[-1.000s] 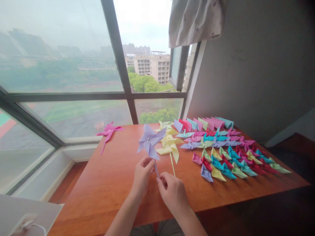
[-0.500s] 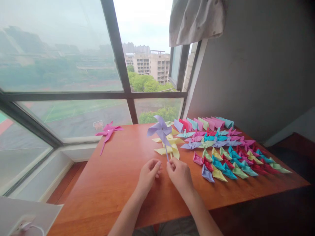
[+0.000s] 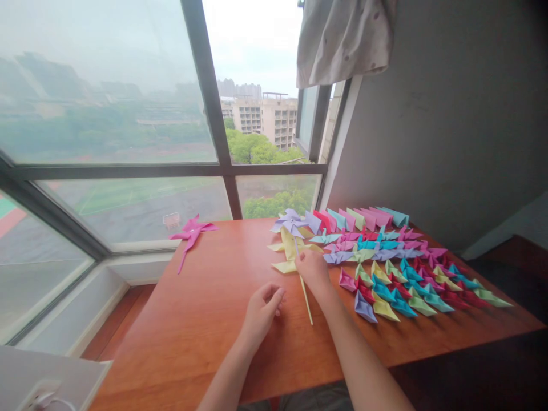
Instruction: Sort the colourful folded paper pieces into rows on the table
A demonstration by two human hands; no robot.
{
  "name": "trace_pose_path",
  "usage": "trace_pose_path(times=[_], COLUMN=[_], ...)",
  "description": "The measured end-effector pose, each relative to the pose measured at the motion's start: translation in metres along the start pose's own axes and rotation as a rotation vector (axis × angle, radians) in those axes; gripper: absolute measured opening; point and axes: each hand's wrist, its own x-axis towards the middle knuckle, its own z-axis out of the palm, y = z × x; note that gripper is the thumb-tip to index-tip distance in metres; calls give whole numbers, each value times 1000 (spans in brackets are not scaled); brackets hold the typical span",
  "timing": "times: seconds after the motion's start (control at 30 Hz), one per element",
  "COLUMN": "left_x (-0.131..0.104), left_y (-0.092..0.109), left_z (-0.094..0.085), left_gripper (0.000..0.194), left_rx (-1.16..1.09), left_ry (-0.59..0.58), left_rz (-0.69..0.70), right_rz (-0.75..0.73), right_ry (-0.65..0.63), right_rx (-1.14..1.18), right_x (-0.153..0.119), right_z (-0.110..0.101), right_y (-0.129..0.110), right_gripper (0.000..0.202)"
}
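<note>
The light-purple paper pinwheel (image 3: 291, 222) lies beyond the R hand (image 3: 312, 270) & a bit to its left, head nr the far edge of the brown wooden table (image 3: 201, 319), just L of the paper rows. Its long axis runs from the head back twd the near edge, w/ a slight slant to the right, down into the R fingertips. The R hand is nearer: fingers closed in a pinch on the thin purple stick. The L hand (image 3: 263, 311) is well back, nearer the near edge, fingers loosely curled & part-open, nothing seen in it.

Look: pale matte blades, folded & pointed, small shiny pin at the hub; lower stick end hidden by the R hand. Head overlaps other paper behind it; can't tell if it touches the tabletop. Pale-yellow paper pinwheel (image 3: 289, 249) sits just below it in view, yellow stick (image 3: 306, 302) pointing twd the near edge. Magenta paper pinwheel (image 3: 192, 230) is at the far L corner, well apart.
</note>
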Motion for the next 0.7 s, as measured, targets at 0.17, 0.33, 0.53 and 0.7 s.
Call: trace_pose_path(times=[0.17, 0.33, 0.53, 0.7], left_x=[-2, -2, 0, 15], left_y=[1, 2, 10, 36], left_z=[0, 1, -15, -78], left_gripper=[32, 34, 42, 42], left_rx=[13, 42, 176, 568], left_ry=[-3, 6, 53, 221], left_rz=[0, 0, 12, 14], right_rz=[1, -6, -46, -71], right_ry=[-20, -19, 31, 42], right_rx=[-23, -23, 85, 188], right_x=[0, -12, -44, -79], right_z=[2, -4, -12, -9], right_y=[2, 7, 28, 50], right_gripper=[24, 27, 25, 28])
